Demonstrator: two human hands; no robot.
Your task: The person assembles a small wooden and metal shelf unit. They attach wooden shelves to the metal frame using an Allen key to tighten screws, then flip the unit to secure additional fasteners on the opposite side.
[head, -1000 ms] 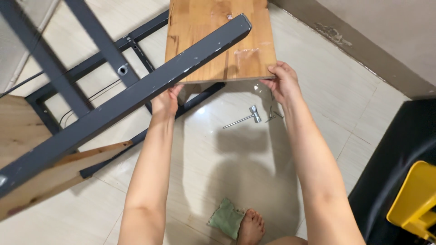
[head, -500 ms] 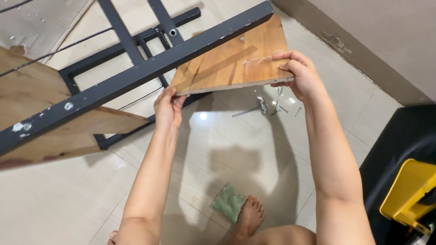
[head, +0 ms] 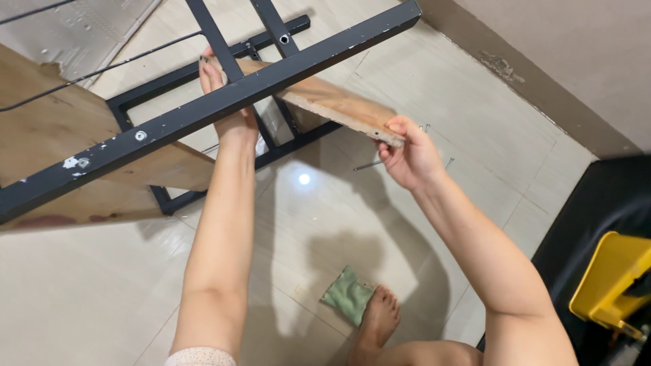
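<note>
A wooden shelf board [head: 339, 105] is tilted nearly edge-on behind a dark metal frame bar [head: 203, 112] that crosses the view diagonally. My right hand [head: 407, 159] grips the board's near right corner. My left hand [head: 227, 102] reaches up behind the bar and holds the board's far left end, its fingers partly hidden by the metal. A second wooden board [head: 74, 156] is fixed to the frame at the left.
More of the dark frame [head: 203, 74] lies on the glossy tiled floor. Loose screws [head: 369, 165] lie on the tiles near my right hand. A green cloth [head: 346, 295] sits by my bare foot [head: 376, 322]. A yellow object [head: 610, 285] rests on a black surface at right.
The board has tipped from nearly flat to almost edge-on. My left hand has moved up and behind the frame bar. The small tool on the floor is out of sight behind the board.
</note>
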